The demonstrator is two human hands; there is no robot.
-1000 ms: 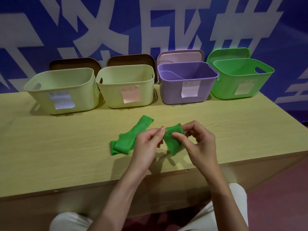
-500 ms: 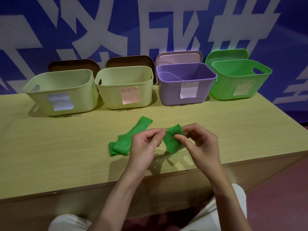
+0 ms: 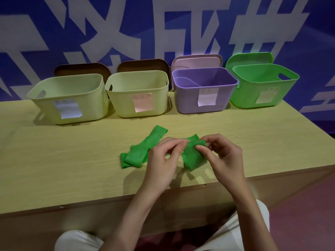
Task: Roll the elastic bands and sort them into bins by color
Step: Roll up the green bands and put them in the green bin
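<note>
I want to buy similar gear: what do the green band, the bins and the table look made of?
Green band: thin stretchy rubber or fabric, matte, folding limply. Green bin and its neighbours: moulded plastic, smooth with a slight sheen. Table: pale wood-grain laminate, probably.

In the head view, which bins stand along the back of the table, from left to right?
Left pale yellow-green bin → second pale yellow-green bin → purple bin → green bin.

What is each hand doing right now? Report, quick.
Left hand: pinches the green band.
Right hand: pinches the same band at its rolled end.
</note>
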